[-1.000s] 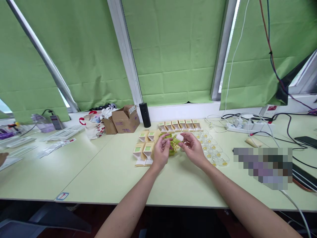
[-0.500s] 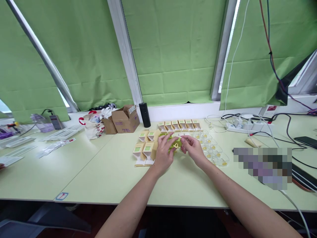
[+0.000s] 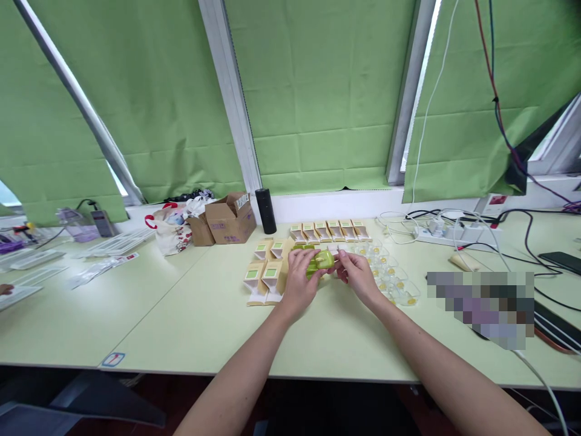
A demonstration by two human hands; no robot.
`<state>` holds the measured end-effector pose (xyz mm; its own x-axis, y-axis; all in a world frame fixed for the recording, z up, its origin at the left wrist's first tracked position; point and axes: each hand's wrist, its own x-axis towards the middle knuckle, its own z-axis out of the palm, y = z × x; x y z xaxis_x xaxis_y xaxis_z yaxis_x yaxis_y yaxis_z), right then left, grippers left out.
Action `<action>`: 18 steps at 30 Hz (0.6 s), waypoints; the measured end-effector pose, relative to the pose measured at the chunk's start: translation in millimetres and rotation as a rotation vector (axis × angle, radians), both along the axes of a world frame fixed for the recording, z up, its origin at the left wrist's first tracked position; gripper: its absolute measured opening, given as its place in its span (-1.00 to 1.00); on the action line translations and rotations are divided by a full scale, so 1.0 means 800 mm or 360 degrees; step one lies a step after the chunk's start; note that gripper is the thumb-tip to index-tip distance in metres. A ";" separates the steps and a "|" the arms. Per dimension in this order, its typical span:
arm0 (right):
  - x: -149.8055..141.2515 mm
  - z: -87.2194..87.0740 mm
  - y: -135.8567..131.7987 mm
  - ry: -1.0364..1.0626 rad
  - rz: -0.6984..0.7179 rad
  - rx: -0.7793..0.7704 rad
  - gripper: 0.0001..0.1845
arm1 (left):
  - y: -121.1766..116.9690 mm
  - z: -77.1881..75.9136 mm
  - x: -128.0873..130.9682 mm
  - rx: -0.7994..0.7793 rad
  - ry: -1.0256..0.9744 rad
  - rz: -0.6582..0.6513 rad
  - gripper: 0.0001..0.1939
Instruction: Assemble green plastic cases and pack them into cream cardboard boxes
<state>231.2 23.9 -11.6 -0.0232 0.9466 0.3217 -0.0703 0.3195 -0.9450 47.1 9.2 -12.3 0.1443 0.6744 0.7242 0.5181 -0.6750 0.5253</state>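
My left hand (image 3: 301,277) has its fingers wrapped round a small green rounded plastic piece (image 3: 324,260), held above the table with its smooth, shiny side showing. Close at its right side, the fingertips of my right hand (image 3: 354,270) are pinched together; whatever lies between them is too small to make out. More green pieces (image 3: 299,247) show just behind my left hand, partly hidden. Left of my hands stand several open cardboard boxes with green windows (image 3: 270,273). Clear plastic trays with yellow round bits (image 3: 399,283) lie beyond my right hand.
Behind my hands runs a row of small open boxes (image 3: 327,231). A black cylinder (image 3: 265,211) and a cardboard carton (image 3: 230,219) stand at the back. On the right are a power strip (image 3: 458,232) and cables. Another person's hand (image 3: 5,289) shows at the far left.
The green piece has been turned in my left hand: a small pale yellow loop showed before, now a smooth rounded surface faces me. My right hand stays close beside it.
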 end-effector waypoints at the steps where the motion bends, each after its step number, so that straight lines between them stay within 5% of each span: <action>1: 0.002 0.003 -0.001 -0.0067 -0.0079 0.0034 -0.32 | 0.001 -0.001 0.000 -0.0047 -0.0058 -0.0014 -0.59; 9: 0.051 0.025 -0.039 -0.0665 -0.0640 0.0329 -0.67 | 0.028 -0.013 -0.001 -0.0468 -0.0659 0.0000 -0.62; 18: 0.144 -0.006 -0.100 -0.1701 -0.0908 0.0774 -0.77 | 0.033 -0.014 -0.003 -0.0663 -0.0720 -0.0034 -0.48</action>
